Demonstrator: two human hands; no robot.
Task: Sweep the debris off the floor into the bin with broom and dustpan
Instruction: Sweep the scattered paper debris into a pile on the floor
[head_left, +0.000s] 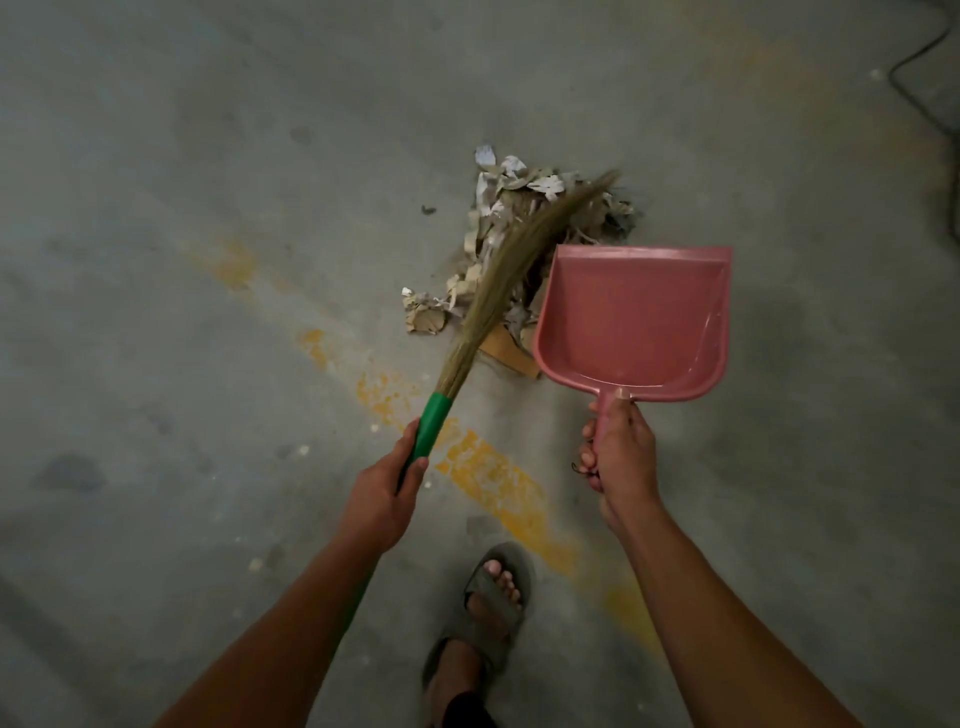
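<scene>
Left hand (382, 496) grips the green handle of the broom (501, 280), bristles lying over the debris (511, 208) heaped on the floor (208, 208). Right hand (621, 452) holds the empty pink dustpan (634, 317) by its handle, just right of the heap.

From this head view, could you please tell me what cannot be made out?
- Bin: not in the head view at all.
- Scrap pile: near edge hidden behind the pink plastic dustpan and the straw broom.
- Brown card piece: partly covered by both.
- Dark cable: cut off at right edge.
</scene>
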